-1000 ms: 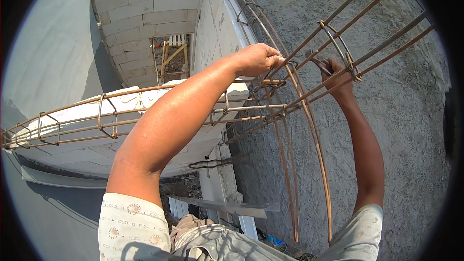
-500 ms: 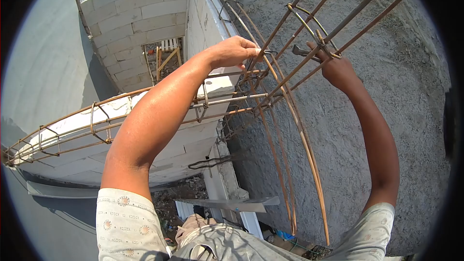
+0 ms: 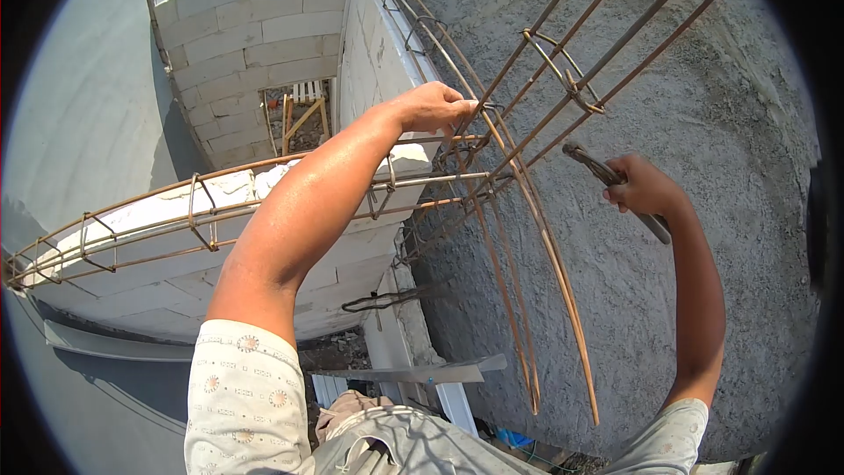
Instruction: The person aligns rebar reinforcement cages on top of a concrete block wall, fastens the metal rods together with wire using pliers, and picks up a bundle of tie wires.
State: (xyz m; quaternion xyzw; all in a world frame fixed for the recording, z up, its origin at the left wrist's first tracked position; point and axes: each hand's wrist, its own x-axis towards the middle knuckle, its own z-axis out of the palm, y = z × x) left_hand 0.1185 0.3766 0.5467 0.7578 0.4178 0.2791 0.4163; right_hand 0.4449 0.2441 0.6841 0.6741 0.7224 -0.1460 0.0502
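Note:
My left hand [image 3: 437,107] is closed at the corner where the rebar cages meet, its fingertips pressed on a bar or tie too small to make out. Off to the right, my right hand [image 3: 642,186] grips metal pincers [image 3: 605,167], their jaws pointing up and left, apart from the bars. The upright rebar cage [image 3: 576,88] rises to the upper right with square stirrups around its bars. Another rebar cage [image 3: 202,222] runs left along the block wall top. Long bent rods [image 3: 558,273] hang down from the joint.
A white block wall [image 3: 352,255] lies under the left cage. Farther back stands another block wall [image 3: 255,18] with an opening and wooden pieces [image 3: 303,119]. Rough grey plaster [image 3: 703,123] fills the right side. Below are a metal strip [image 3: 422,373] and rubble.
My right hand has come out from behind the upright cage and moved down and right with the pincers. My left hand stays at the joint.

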